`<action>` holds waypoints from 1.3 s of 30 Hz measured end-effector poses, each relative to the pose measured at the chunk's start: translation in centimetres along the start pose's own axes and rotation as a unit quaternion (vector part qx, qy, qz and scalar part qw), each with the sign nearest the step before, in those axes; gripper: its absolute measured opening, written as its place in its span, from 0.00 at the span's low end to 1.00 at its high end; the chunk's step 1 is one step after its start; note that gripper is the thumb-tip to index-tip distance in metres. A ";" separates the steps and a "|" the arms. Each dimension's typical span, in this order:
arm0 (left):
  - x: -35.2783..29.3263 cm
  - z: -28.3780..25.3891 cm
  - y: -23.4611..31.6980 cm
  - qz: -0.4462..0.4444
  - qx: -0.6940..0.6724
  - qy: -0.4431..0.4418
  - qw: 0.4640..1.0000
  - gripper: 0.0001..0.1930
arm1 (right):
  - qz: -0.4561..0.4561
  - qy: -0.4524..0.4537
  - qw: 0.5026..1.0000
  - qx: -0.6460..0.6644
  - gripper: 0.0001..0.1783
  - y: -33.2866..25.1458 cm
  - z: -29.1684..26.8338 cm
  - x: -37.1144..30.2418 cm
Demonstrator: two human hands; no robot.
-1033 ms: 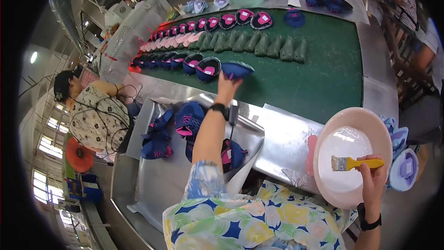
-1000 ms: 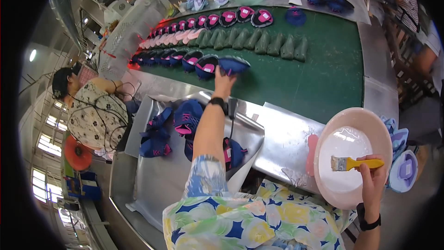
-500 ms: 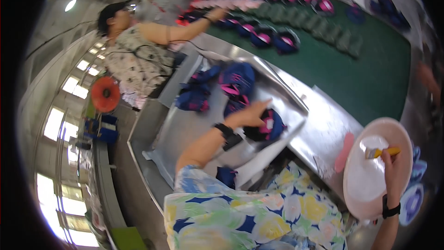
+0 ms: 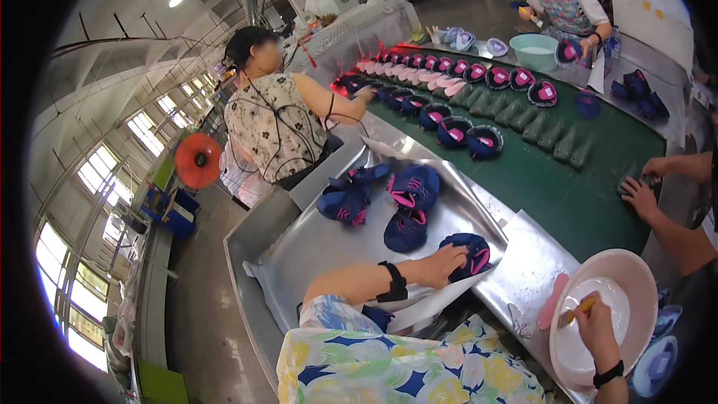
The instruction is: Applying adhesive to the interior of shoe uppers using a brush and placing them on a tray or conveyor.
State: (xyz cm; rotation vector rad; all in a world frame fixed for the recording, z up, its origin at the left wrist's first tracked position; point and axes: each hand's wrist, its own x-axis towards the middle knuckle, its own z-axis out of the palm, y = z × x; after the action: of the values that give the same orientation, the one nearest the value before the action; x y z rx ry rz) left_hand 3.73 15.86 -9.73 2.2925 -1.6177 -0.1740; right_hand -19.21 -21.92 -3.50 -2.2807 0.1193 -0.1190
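The left hand (image 4: 443, 263) lies closed over a navy and pink shoe upper (image 4: 467, 253) at the near edge of the metal tray (image 4: 314, 251), fingers wrapped on its left side, so the step in hand looks like picking one upper out of the tray. The right hand (image 4: 594, 323) grips a yellow-handled brush (image 4: 576, 312) over the white liquid in a pale pink basin (image 4: 609, 314), which sits on the worktop to the right of the tray, with a pink tool (image 4: 552, 301) just beside the basin's left rim. Further into the tray from the held upper lie more navy and pink uppers (image 4: 407, 206), loosely heaped and near one another. Beyond the tray runs a green conveyor belt (image 4: 568, 179) carrying a row of uppers (image 4: 464, 131) and a row of dark green lasts (image 4: 538, 123). A co-worker in a patterned top (image 4: 273, 127) stands left of the tray, reaching onto the belt; another person's hand (image 4: 639, 196) rests on the belt to the right. As a judgement, the next move calls for lifting the upper clear of the tray without snagging its neighbours and bringing it toward the basin, where the loaded brush can reach it.
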 end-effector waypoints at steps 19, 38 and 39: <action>9.9 -6.2 -1.5 -0.117 -0.373 0.151 0.908 0.20 | -0.010 0.215 0.975 -0.054 0.08 0.9 -6.7 -6.0; 18.8 -2.3 12.2 -0.058 -0.657 0.033 0.751 0.31 | -0.098 0.276 0.956 0.005 0.14 -3.6 -7.9 -3.0; 18.5 -1.7 12.2 0.006 -0.569 0.095 0.817 0.32 | -0.083 0.313 0.946 0.012 0.15 -3.5 -7.5 -3.2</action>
State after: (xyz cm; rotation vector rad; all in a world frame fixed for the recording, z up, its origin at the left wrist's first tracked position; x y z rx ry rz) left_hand -0.20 -4.75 -2.39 1.2888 -0.9507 -0.6708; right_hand -23.17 -24.84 3.89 -2.1482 0.2513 -0.9263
